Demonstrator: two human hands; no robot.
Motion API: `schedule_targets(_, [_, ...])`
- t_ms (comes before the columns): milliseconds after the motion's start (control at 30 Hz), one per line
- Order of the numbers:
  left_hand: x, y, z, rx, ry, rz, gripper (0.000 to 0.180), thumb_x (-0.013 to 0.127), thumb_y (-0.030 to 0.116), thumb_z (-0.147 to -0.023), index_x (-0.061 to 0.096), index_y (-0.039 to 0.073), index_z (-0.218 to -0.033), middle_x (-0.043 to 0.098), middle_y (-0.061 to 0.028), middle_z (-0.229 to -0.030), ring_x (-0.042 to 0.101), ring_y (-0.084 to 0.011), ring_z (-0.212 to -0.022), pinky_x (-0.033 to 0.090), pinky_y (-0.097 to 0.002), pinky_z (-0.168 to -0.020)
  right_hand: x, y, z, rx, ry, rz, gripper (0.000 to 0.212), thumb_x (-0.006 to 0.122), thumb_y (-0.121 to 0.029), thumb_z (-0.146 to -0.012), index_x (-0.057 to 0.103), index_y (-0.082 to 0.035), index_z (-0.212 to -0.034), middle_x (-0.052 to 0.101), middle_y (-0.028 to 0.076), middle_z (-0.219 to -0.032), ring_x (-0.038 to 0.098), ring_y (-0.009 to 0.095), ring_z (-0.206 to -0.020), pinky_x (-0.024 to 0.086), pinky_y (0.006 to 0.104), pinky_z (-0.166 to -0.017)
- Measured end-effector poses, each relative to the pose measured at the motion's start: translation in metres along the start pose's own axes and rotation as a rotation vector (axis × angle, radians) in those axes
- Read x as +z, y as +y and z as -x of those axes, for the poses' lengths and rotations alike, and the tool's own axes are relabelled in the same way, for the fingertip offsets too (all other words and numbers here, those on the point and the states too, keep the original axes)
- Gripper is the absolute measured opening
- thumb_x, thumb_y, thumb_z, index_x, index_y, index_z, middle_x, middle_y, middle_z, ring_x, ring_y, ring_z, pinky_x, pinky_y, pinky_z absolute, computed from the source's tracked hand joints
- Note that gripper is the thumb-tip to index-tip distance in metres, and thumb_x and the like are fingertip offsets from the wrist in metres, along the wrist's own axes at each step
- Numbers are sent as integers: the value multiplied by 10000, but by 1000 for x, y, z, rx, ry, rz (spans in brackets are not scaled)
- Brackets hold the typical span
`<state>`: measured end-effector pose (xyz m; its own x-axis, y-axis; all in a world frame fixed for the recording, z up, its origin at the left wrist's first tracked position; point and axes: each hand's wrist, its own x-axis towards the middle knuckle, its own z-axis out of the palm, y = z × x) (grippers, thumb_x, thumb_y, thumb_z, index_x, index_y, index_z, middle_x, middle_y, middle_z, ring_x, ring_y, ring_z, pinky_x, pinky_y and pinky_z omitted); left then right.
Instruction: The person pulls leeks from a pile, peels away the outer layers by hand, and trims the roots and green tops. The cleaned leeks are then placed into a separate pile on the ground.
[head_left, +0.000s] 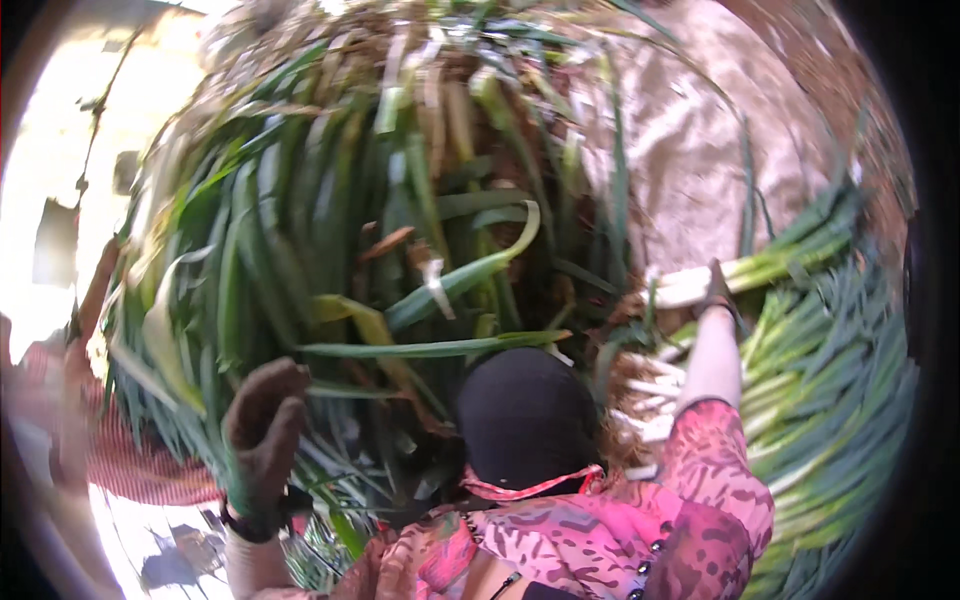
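My left hand (265, 430), in a brown glove, is raised at the lower left beside the big heap of leeks (290, 220). Its fingers are curved, with the thumb apart, and nothing shows in them. On the right, my right hand (717, 292), in a dark glove, reaches across the pale stalks of a bunch of leeks (790, 258) and grips it. More leeks (800, 400) lie in a row just nearer, white ends to the left and green leaves to the right. Motion blurs the hands somewhat.
A pale cloth sheet (700, 130) lies wrinkled at the far right, with brown ground (850, 80) past its edge. Loose leaves hang off the heap's near side. At the left edge, red-striped cloth (150, 465) shows in a bright, blurred area.
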<state>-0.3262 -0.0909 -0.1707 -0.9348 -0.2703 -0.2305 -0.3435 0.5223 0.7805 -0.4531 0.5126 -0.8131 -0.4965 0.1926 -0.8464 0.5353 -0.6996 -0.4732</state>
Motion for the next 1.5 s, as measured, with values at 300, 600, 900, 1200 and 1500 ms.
schedule_targets(300, [-100,6,38,226,368,-280,359,616,20,-932,560,3,-1286,639,-89,-1194,591,-151,-1098,460,-292,-952,-6,-6,87,236,267,147,732,617,-638,-799,463,-231,-1388,487,97,-1361,472,300,-1199,412,491,-931])
schedule_targets(600, [-258,-48,-118,188,561,-622,450,695,231,-864,592,-30,-1216,679,-196,-1119,664,-259,-996,503,-351,-899,70,2,174,-348,-165,584,210,630,-344,-910,599,-137,-897,525,-19,-759,476,101,-616,385,293,-460])
schedule_targets(900, [-246,-69,-161,-238,515,-1101,453,657,289,-780,675,9,-1136,683,-217,-1097,663,-339,-1007,490,-419,-884,42,76,388,-215,-209,391,90,637,-132,-845,555,-146,-811,532,-17,-711,516,79,-550,411,212,-450])
schedule_targets(1200, [-229,-39,-89,20,460,-971,413,662,389,-766,716,69,-1021,713,-187,-908,686,-346,-841,516,-417,-797,129,107,468,-356,-542,595,173,650,-155,-911,617,-44,-1040,592,7,-868,583,92,-756,496,231,-636])
schedule_targets(1500, [-116,-47,30,834,605,-903,319,732,287,-771,646,131,-1036,676,-73,-911,651,-289,-851,501,-436,-728,389,121,678,-641,-1378,361,427,548,-171,-998,443,3,-1374,561,101,-1300,553,189,-1196,455,358,-1007])
